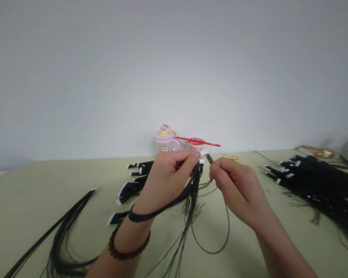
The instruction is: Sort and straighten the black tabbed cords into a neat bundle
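Pinching a black wire bundle (195,189) in left hand (169,179), a dark strip (209,158) in right hand (240,189), above the worktop (31,197)

One bundle of thin black wires (195,189) hangs mid-scene, a white connector (202,161) at its upper end, lower strands (187,227) loose and splayed toward the near left, a single wire (211,253) looping out right.

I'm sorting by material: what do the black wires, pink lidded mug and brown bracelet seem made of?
Black wires: likely plastic-insulated, low sheen; thin strands bend in smooth loops.
Pink lidded mug: plastic or ceramic, smooth; rounded pastel form fits either.
Brown bracelet: perhaps wooden beads, dull; bumpy edge, detail blurred.
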`<act>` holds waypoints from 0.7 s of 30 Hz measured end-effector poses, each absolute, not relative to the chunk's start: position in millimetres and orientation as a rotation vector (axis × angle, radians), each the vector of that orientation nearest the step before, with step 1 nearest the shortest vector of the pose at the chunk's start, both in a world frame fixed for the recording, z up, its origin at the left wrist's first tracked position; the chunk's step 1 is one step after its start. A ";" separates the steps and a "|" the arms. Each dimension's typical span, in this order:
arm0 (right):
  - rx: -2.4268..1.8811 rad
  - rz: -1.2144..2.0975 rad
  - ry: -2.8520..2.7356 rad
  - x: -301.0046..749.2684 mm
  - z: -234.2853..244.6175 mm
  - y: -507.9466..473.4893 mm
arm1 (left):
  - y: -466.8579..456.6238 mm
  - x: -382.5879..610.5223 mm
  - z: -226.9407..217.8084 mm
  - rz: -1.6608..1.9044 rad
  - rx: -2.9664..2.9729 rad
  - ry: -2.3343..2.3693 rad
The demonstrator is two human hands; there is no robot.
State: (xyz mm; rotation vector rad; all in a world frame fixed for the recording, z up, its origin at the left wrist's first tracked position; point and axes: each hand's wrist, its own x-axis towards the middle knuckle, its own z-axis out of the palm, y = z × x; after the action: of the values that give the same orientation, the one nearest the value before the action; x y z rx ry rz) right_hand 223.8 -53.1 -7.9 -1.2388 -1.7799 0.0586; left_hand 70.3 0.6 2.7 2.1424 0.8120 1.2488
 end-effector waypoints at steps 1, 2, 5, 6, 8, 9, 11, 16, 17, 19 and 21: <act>-1.238 0.058 -1.782 223.8 -8.0 -53.2 | 0.4 70.6 3.0 1.242 2.149 0.812; -1.240 0.057 -1.781 223.8 -8.1 -53.3 | 0.0 70.8 3.3 1.234 2.156 0.812; -1.249 0.042 -1.783 224.1 -8.5 -54.2 | -1.9 71.0 3.8 1.213 2.173 0.803; -1.248 0.028 -1.782 224.1 -8.7 -54.5 | -2.5 71.0 3.9 1.203 2.178 0.797; -1.233 -0.025 -1.776 223.6 -9.1 -55.0 | -3.6 70.5 4.3 1.190 2.180 0.785; -1.218 -0.082 -1.766 223.1 -9.4 -55.0 | -4.1 70.2 4.6 1.185 2.181 0.782; -1.174 -0.250 -1.720 221.5 -9.9 -54.1 | -4.8 69.6 5.6 1.178 2.183 0.781; -0.978 -0.386 -1.660 218.3 -9.9 -50.0 | -5.9 68.7 8.6 1.137 2.188 0.726; -0.948 -0.339 -1.684 218.2 -9.8 -49.6 | -5.9 68.5 9.2 1.129 2.181 0.719; -0.915 -0.266 -1.720 218.2 -9.8 -49.2 | -6.1 68.0 10.1 1.122 2.162 0.723; -0.904 -0.247 -1.728 218.0 -10.2 -48.9 | -6.4 67.5 10.9 1.119 2.146 0.726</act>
State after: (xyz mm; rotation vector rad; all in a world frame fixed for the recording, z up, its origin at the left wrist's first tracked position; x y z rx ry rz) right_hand 218.0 -48.9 -10.2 -0.9041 -1.7276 -0.2474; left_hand 67.5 -6.4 10.9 2.1464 0.7260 1.1191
